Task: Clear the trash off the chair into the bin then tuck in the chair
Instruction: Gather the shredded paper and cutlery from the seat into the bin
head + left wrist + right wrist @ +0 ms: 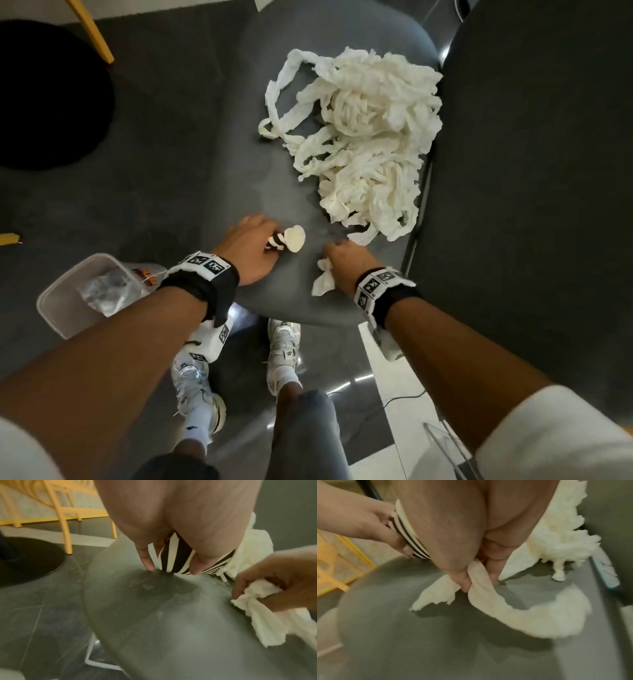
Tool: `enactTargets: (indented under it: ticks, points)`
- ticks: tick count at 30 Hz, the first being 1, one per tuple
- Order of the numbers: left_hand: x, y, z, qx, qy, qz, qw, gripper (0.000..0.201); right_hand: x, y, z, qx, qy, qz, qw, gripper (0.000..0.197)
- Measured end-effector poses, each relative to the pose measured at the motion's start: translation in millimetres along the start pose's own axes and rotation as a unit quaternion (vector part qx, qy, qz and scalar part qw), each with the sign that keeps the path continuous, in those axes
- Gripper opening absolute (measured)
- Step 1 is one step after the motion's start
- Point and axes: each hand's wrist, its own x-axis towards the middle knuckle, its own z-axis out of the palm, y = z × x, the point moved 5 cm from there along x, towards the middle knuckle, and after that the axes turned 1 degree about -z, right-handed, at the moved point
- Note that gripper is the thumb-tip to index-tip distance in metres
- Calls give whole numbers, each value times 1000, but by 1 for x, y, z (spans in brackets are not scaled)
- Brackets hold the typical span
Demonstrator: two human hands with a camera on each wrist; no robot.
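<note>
A big heap of torn white tissue strips (356, 137) lies on the grey chair seat (239, 164). My left hand (253, 246) grips a crushed black-and-white striped paper cup (286, 240) that touches the seat; the striped cup (173, 555) shows between the fingers in the left wrist view, and the cup (407, 534) also shows at the left of the right wrist view. My right hand (342, 260) pinches a white tissue strip (323, 281), and this strip (505, 608) trails over the seat. The bin (68, 294) stands on the floor to the left.
The clear plastic bin holds crumpled wrapping. A dark table top (534, 171) borders the chair on the right. A round black table base (44, 96) and yellow chair legs (67, 524) stand to the left. My feet (284, 346) are under the seat's front edge.
</note>
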Motion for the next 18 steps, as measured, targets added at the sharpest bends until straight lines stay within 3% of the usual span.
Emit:
enactTargets:
  ticks: [4,9,13,18]
  points:
    - [-21,-31,-15,-155,25,-68,985,42,8,-61,-2,155,44,40,986,26]
    - [-63,-98,-35,-321,55,-149,934,38,32,-163,-6,267,65,37,961,31]
    - [-118,-175,-49,-329,115,-240,906,18,65,-250,18,297,22,23,954,25]
    - [-197,-311,-22,-336,159,-346,861,50,120,-353,82,271,-49,9,961,28]
